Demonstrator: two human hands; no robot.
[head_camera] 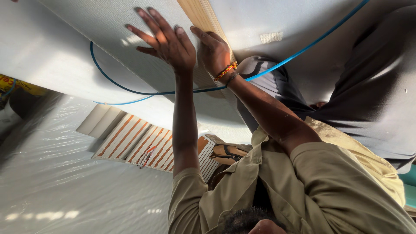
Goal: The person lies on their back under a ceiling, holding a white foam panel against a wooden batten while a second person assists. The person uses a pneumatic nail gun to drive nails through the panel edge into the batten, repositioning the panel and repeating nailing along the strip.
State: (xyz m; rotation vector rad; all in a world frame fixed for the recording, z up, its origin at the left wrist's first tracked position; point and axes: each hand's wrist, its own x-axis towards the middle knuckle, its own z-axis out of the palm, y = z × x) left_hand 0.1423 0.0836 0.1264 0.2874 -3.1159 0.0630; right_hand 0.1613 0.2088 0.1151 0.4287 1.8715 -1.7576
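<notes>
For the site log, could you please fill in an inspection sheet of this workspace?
Surface: white textured panel, sunlit in patches.
Job's things: wooden strip lying against the panel.
Clutter: orange-striped boards stacked below.
Hands: left hand spread flat on the panel; right hand, with a beaded bracelet, at the strip, grip unclear.
Cables: blue cable looping across the panel, passing behind both forearms.
Surroundings: clear plastic sheeting at left; dark grey cloth at right.
</notes>
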